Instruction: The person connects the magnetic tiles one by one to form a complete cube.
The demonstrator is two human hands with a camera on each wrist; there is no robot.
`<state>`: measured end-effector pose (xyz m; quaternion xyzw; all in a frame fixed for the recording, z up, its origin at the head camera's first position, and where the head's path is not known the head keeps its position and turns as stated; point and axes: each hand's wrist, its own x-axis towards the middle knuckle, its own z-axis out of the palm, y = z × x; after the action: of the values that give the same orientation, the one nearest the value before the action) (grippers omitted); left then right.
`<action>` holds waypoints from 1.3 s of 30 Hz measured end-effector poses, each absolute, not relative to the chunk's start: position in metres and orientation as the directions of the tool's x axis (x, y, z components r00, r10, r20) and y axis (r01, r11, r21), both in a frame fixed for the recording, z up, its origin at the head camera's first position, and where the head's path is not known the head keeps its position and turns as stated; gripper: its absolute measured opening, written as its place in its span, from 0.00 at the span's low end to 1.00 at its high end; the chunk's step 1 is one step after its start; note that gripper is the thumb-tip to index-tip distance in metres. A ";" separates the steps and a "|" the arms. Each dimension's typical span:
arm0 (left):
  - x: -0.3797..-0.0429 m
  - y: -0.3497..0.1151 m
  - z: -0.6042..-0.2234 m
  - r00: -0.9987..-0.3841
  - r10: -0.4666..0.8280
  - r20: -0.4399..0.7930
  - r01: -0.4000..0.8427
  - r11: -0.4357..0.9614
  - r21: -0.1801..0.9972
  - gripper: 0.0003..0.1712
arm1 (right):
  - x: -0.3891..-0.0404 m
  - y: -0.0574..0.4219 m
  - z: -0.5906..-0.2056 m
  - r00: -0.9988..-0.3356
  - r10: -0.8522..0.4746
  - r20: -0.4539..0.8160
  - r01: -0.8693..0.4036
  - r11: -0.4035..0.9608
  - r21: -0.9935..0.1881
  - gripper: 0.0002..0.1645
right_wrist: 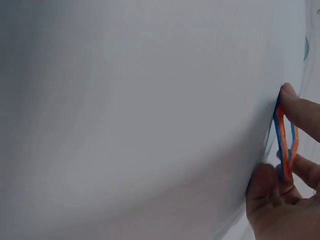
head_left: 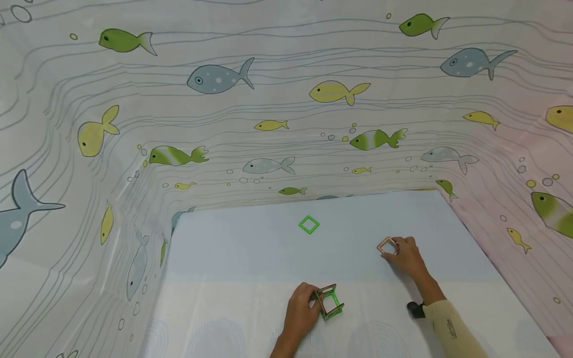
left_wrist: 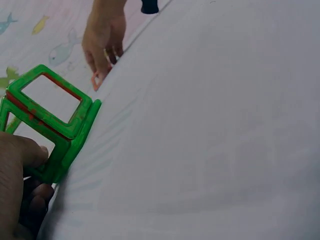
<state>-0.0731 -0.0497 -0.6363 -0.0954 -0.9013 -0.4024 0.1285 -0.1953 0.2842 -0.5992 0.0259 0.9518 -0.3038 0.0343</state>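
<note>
My left hand (head_left: pixel 301 311) grips a small open box shape built of green and red square-frame magnetic tiles (head_left: pixel 333 314), near the front of the table. In the left wrist view the thumb lies against one green frame of this built shape (left_wrist: pixel 75 145), while other fingers are partly hidden below it. Farther right, my right hand (head_left: pixel 409 258) pinches an orange square-frame magnetic tile (head_left: pixel 382 242) at the table's right side. The right wrist view shows this tile (right_wrist: pixel 282 135) tipped on edge between thumb and fingers, close to the tabletop, with blue along one side.
One green square-frame tile (head_left: pixel 304 220) lies toward the back of the white table (head_left: pixel 233 253). Fish-patterned sheeting (head_left: pixel 268 109) rises behind the table and along both sides. A dark band-like device (head_left: pixel 415 310) is at the right wrist, beside a beige sleeve (head_left: pixel 452 325).
</note>
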 end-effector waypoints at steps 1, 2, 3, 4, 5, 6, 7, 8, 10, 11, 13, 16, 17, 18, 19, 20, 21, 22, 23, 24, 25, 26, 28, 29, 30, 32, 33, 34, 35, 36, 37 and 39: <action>-0.073 -0.050 -0.636 -0.950 0.064 0.304 0.272 0.649 0.711 0.06 | -0.194 0.284 -0.599 -0.996 0.020 -0.082 0.065 0.808 -0.585 0.41; -0.073 -0.050 -0.636 -0.952 0.061 0.300 0.268 0.640 0.721 0.06 | -0.193 0.284 -0.599 -0.996 0.013 -0.086 0.062 0.801 -0.595 0.40; -0.072 -0.050 -0.636 -0.953 0.058 0.296 0.264 0.634 0.727 0.06 | -0.192 0.283 -0.599 -0.996 0.005 -0.089 0.058 0.796 -0.602 0.40; -0.072 -0.051 -0.637 -0.954 0.059 0.293 0.263 0.629 0.731 0.06 | -0.191 0.283 -0.599 -0.996 -0.006 -0.089 0.050 0.790 -0.611 0.40; -0.072 -0.051 -0.636 -0.955 0.061 0.290 0.264 0.625 0.735 0.06 | -0.190 0.282 -0.598 -0.996 -0.015 -0.086 0.042 0.785 -0.618 0.39; -0.072 -0.051 -0.636 -0.957 0.062 0.284 0.260 0.622 0.739 0.07 | -0.188 0.281 -0.598 -0.996 -0.023 -0.083 0.034 0.781 -0.623 0.38; -0.072 -0.051 -0.636 -0.956 0.064 0.286 0.263 0.618 0.741 0.07 | -0.186 0.280 -0.597 -0.997 -0.027 -0.079 0.028 0.781 -0.624 0.37; -0.072 -0.051 -0.635 -0.955 0.068 0.290 0.269 0.614 0.742 0.07 | -0.183 0.279 -0.597 -0.997 -0.030 -0.072 0.022 0.778 -0.628 0.36; -0.071 -0.051 -0.635 -0.950 0.079 0.301 0.286 0.602 0.746 0.08 | -0.178 0.277 -0.597 -0.998 -0.030 -0.055 0.012 0.769 -0.640 0.33; -0.071 -0.052 -0.635 -0.948 0.086 0.305 0.294 0.595 0.748 0.08 | -0.175 0.276 -0.597 -0.999 -0.026 -0.042 0.008 0.764 -0.645 0.32; -0.072 -0.053 -0.635 -0.943 0.109 0.315 0.318 0.577 0.752 0.09 | -0.169 0.274 -0.597 -1.000 -0.004 -0.017 0.008 0.754 -0.657 0.29; -0.073 -0.057 -0.636 -0.936 0.155 0.315 0.347 0.545 0.763 0.10 | -0.159 0.270 -0.596 -0.999 0.035 -0.013 0.034 0.716 -0.697 0.25; -0.074 -0.059 -0.637 -0.934 0.172 0.313 0.355 0.533 0.768 0.11 | -0.156 0.268 -0.596 -0.999 0.048 -0.014 0.043 0.698 -0.714 0.24; -0.074 -0.061 -0.637 -0.931 0.187 0.314 0.365 0.520 0.772 0.11 | -0.153 0.266 -0.596 -0.998 0.056 -0.023 0.055 0.674 -0.736 0.23; -0.075 -0.063 -0.638 -0.927 0.198 0.317 0.374 0.507 0.777 0.12 | -0.150 0.264 -0.596 -0.998 0.061 -0.029 0.062 0.653 -0.754 0.22; -0.075 -0.064 -0.639 -0.925 0.208 0.319 0.381 0.493 0.783 0.13 | -0.148 0.261 -0.596 -0.997 0.060 -0.038 0.067 0.626 -0.777 0.21; -0.076 -0.066 -0.639 -0.922 0.214 0.323 0.388 0.478 0.788 0.13 | -0.145 0.259 -0.596 -0.997 0.057 -0.044 0.069 0.600 -0.797 0.20; -0.076 -0.067 -0.639 -0.919 0.221 0.327 0.394 0.468 0.791 0.13 | -0.142 0.256 -0.597 -0.997 0.055 -0.047 0.070 0.574 -0.816 0.18; -0.077 -0.067 -0.640 -0.917 0.224 0.330 0.398 0.463 0.792 0.13 | -0.139 0.254 -0.597 -0.998 0.049 -0.042 0.062 0.558 -0.827 0.18; -0.077 -0.068 -0.640 -0.916 0.225 0.331 0.399 0.459 0.794 0.13 | -0.136 0.251 -0.598 -0.998 0.047 -0.039 0.058 0.536 -0.842 0.17; -0.077 -0.068 -0.640 -0.916 0.226 0.332 0.401 0.456 0.795 0.13 | -0.133 0.248 -0.598 -0.998 0.046 -0.034 0.053 0.519 -0.853 0.17; -0.077 -0.067 -0.639 -0.915 0.227 0.332 0.401 0.453 0.796 0.13 | -0.130 0.245 -0.597 -0.999 0.042 -0.031 0.048 0.494 -0.868 0.17; -0.077 -0.067 -0.638 -0.918 0.224 0.327 0.395 0.450 0.801 0.12 | -0.124 0.237 -0.596 -1.000 0.029 -0.012 0.024 0.471 -0.882 0.17; -0.077 -0.066 -0.637 -0.919 0.222 0.325 0.393 0.449 0.803 0.12 | -0.122 0.234 -0.595 -1.000 0.020 0.002 0.008 0.465 -0.885 0.16; -0.077 -0.066 -0.636 -0.922 0.221 0.318 0.385 0.446 0.808 0.12 | -0.119 0.229 -0.594 -1.000 0.014 0.014 -0.006 0.460 -0.888 0.15; -0.076 -0.065 -0.635 -0.927 0.219 0.305 0.373 0.444 0.815 0.12 | -0.114 0.221 -0.592 -0.998 -0.017 0.055 -0.056 0.471 -0.880 0.13; -0.076 -0.065 -0.635 -0.930 0.218 0.295 0.364 0.445 0.818 0.13 | -0.111 0.218 -0.592 -0.997 -0.035 0.076 -0.083 0.483 -0.872 0.11; -0.076 -0.065 -0.634 -0.932 0.217 0.289 0.358 0.448 0.819 0.13 | -0.109 0.214 -0.591 -0.994 -0.049 0.096 -0.108 0.493 -0.863 0.09; -0.076 -0.065 -0.634 -0.934 0.218 0.284 0.354 0.451 0.819 0.13 | -0.107 0.211 -0.591 -0.992 -0.061 0.114 -0.129 0.502 -0.855 0.08; -0.076 -0.065 -0.634 -0.935 0.219 0.278 0.350 0.452 0.820 0.13 | -0.106 0.208 -0.591 -0.989 -0.072 0.130 -0.148 0.511 -0.847 0.06; -0.075 -0.064 -0.634 -0.936 0.219 0.275 0.348 0.456 0.819 0.13 | -0.104 0.206 -0.592 -0.986 -0.084 0.142 -0.165 0.516 -0.841 0.05; -0.075 -0.064 -0.635 -0.937 0.221 0.272 0.346 0.464 0.815 0.13 | -0.102 0.202 -0.592 -0.984 -0.101 0.147 -0.178 0.514 -0.839 0.04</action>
<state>-0.0746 -0.0637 -0.6347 -0.1662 -0.8533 -0.4901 0.0637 -0.1017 0.2023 -0.5923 -0.0802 0.8690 -0.4866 -0.0398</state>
